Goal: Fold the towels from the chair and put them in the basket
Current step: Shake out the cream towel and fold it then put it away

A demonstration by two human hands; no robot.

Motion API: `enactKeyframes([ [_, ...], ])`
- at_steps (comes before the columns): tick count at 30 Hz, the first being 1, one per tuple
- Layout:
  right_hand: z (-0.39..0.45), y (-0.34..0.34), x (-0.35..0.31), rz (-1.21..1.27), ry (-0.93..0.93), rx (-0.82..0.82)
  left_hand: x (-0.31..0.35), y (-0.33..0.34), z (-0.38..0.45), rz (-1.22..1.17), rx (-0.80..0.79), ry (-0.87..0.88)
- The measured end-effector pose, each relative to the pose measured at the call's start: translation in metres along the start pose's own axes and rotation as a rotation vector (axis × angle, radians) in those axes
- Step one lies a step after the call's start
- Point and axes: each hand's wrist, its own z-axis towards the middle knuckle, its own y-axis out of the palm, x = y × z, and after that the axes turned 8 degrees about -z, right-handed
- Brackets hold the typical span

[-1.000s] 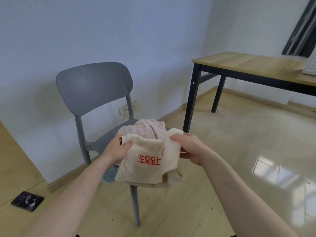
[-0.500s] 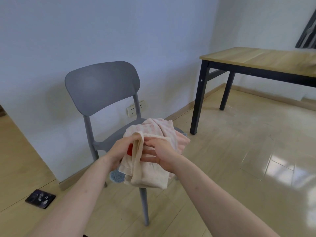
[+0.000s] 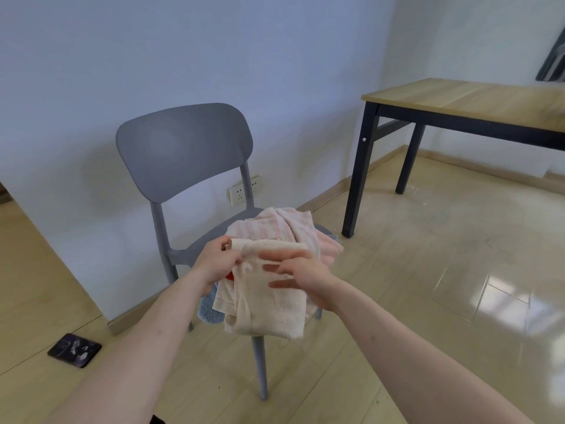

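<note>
I hold a cream towel (image 3: 266, 304) folded in half in front of the grey chair (image 3: 183, 151). My left hand (image 3: 215, 261) pinches its upper left corner, with a bit of red print showing below the fingers. Across the towel's front face lies my right hand (image 3: 301, 275), fingers straight. A pink striped towel (image 3: 284, 229) is heaped on the chair seat behind. A blue towel (image 3: 209, 309) hangs off the seat's front left edge, mostly hidden. No basket is in view.
A wooden table with black legs (image 3: 458, 99) stands to the right against the wall. A dark flat object (image 3: 74, 350) lies on the floor at the left. A wall socket (image 3: 241, 191) sits behind the chair. Glossy floor spreads to the right.
The towel was spread open between both hands with red lettering facing me. My right hand brought its side over to the left, folding it in half, and now lies flat on it.
</note>
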Motion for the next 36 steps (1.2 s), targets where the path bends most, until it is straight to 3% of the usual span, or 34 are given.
enactKeyframes([
  [3,0.002,-0.023,0.008,-0.250,-0.084,0.454,0.000,-0.007,0.002,-0.024,-0.021,-0.009],
  [4,0.004,-0.030,0.014,-0.334,-0.098,0.522,0.001,-0.008,0.003,-0.034,-0.036,-0.011],
  [10,0.018,-0.039,0.035,-0.297,0.057,0.317,0.019,-0.006,-0.009,0.003,-0.145,-0.028],
  [14,0.018,-0.050,0.017,-0.177,0.002,0.226,0.037,-0.004,-0.016,0.004,-0.113,0.123],
  [17,0.013,-0.057,-0.006,-0.032,-0.155,0.326,0.056,0.002,-0.019,-0.078,0.016,0.339],
  [21,0.017,-0.054,-0.011,-0.212,-0.268,0.483,0.050,0.006,-0.010,0.140,0.161,0.617],
  [26,0.026,-0.047,0.005,-0.206,-0.195,0.436,0.027,0.010,-0.002,0.406,0.285,0.651],
  [32,0.027,-0.049,0.018,-0.140,-0.239,0.355,0.015,0.012,-0.009,0.406,0.271,0.624],
  [36,0.023,-0.056,0.029,-0.221,-0.264,0.312,0.008,0.012,-0.018,0.426,0.176,0.694],
])
